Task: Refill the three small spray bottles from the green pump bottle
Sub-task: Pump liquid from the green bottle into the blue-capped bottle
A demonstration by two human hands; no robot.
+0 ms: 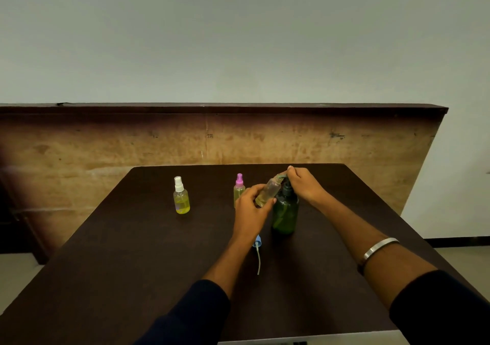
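While my left hand [250, 206] holds the open little bottle [269, 192] tipped at the green pump bottle [285, 212] right of middle, my right hand [305, 184] presses the pump, so soap could miss and spill.

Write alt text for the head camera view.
A left hand tilts an uncapped clear spray bottle under the nozzle of a dark green pump bottle, which the right hand presses. Its blue sprayer cap lies on the dark table.

Both forearms are bare below dark navy sleeves [191, 315] pushed up. A plain silver bangle [379, 249] circles the right wrist
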